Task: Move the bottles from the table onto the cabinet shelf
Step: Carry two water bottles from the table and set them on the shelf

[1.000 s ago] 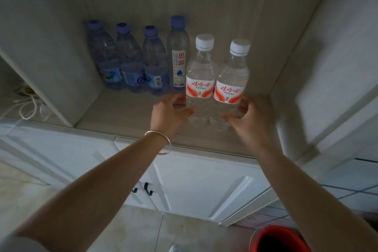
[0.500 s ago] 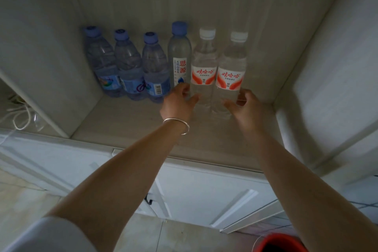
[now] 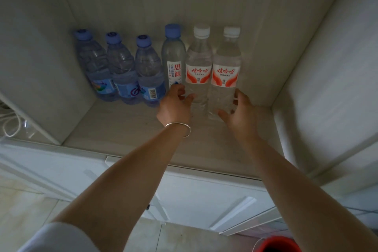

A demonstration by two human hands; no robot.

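Bottles: six stand upright in a row against the back wall of the cabinet shelf [image 3: 122, 129], all seen from the head view.
Blue-capped group: three short bottles with blue caps and blue labels stand at the left end, the first blue bottle [image 3: 93, 65], the second blue bottle [image 3: 121, 69] and the third blue bottle [image 3: 149, 71], packed side by side and touching.
Tall blue-capped bottle: the tall bottle [image 3: 173, 55] with a white label and red characters stands just right of the short three.
White-capped pair: the left white-capped bottle [image 3: 198, 61] and the right white-capped bottle [image 3: 226, 63], both with red-and-white labels, stand touching each other at the right end of the row.
Left hand: the left hand [image 3: 174, 106] curls its fingers round the lower part of the left white-capped bottle, thumb toward the front; a thin silver bangle [image 3: 178, 128] sits on the wrist.
Right hand: the right hand [image 3: 240, 114] curls round the base of the right white-capped bottle, fingers on its right side, thumb at the front.
Cabinet front: white cabinet doors [image 3: 204, 200] lie below the shelf edge.
Left compartment: a white cord [image 3: 12, 125] lies beyond the shelf's left wall.
Floor: pale tiles, with a red bucket [image 3: 280, 244] partly in view at the lower right.
Sleeve: a light sleeve [image 3: 57, 239] covers the left upper arm at the bottom edge.
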